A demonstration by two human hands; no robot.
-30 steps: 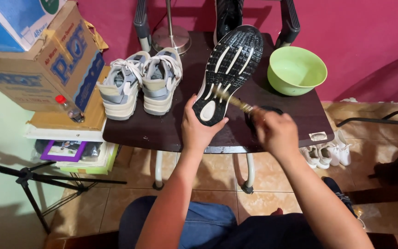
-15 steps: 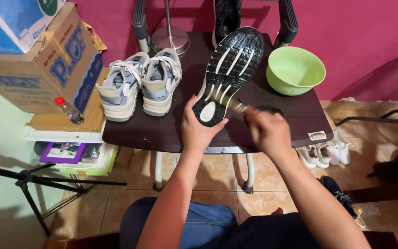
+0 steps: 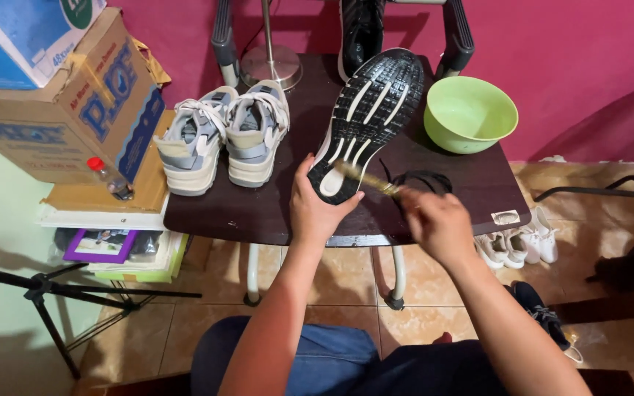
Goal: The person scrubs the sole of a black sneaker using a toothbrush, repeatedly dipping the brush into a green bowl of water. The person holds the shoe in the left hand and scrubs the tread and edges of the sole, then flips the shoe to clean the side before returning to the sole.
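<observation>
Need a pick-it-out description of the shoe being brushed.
On the dark table against the magenta wall, left of the green bowl, the left hand props up a black shoe. Unlike the grey-blue sneaker pair beside it, its white-striped sole faces the camera.

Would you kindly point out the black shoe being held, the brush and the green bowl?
black shoe (image 3: 370, 110), head view, on the middle of its upturned sole.
brush (image 3: 365, 178), head view, on the blurred bristle end against the heel.
green bowl (image 3: 445, 136), head view, on its outer wall.
</observation>
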